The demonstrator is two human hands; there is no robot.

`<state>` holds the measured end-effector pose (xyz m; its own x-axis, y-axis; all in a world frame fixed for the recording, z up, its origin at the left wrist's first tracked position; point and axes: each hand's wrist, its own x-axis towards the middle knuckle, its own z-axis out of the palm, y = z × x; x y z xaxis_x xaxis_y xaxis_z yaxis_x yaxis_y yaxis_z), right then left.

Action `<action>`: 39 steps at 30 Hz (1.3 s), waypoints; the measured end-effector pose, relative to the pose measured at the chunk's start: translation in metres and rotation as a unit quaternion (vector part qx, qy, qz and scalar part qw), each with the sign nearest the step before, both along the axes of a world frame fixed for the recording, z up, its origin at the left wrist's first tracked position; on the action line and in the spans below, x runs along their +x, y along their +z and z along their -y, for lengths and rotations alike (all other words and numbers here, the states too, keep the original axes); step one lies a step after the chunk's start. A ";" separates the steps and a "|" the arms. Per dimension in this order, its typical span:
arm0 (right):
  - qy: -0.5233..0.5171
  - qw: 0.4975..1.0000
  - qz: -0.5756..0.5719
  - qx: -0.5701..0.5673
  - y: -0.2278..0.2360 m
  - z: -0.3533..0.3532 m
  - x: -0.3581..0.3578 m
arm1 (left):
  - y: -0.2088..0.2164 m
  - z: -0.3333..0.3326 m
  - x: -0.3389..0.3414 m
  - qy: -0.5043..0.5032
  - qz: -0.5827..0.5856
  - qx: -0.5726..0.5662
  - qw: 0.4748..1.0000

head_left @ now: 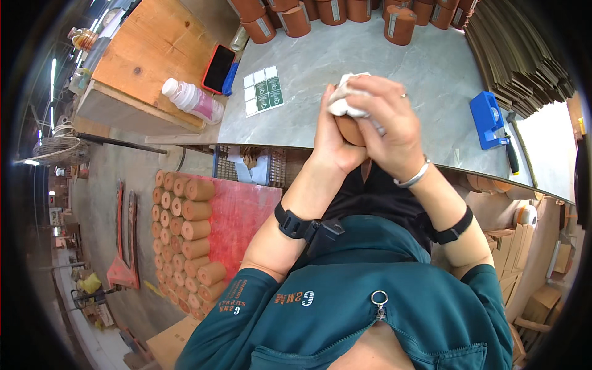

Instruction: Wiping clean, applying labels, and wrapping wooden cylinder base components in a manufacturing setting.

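Note:
Over the front edge of the grey table (302, 68), both of my hands are around a small reddish-brown clay cylinder (350, 131). My left hand (333, 139) cups it from the left, fingers wrapped round its side. Against its upper part, my right hand (394, 123) presses a bunched white cloth (346, 98), with the fingers curled over the cloth. Much of the cylinder is hidden by my hands and the cloth. A sheet of green and white stickers (263, 91) lies on the table to the left of my hands.
Labelled clay cylinders (399, 26) line the table's back. At right are stacked cardboard sheets (515, 55), a blue tape dispenser (487, 120) and a black-handled tool (512, 157). A bottle (192, 102) and red-cased phone (218, 69) stand left. Plain clay cylinders (196, 208) fill a red board (246, 209) below.

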<state>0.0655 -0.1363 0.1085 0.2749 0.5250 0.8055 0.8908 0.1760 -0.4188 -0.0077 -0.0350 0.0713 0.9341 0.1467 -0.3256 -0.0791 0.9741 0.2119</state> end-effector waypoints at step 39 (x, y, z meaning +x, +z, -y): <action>-0.241 0.935 -0.155 -0.211 -0.077 0.080 0.059 | -0.002 -0.009 -0.012 0.039 -0.002 -0.182 0.982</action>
<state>0.1243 -0.2167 0.0313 0.7470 0.5328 0.3977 0.6488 -0.4536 -0.6110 -0.0201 -0.0264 0.0695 0.9233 0.0906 -0.3732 -0.1563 0.9763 -0.1495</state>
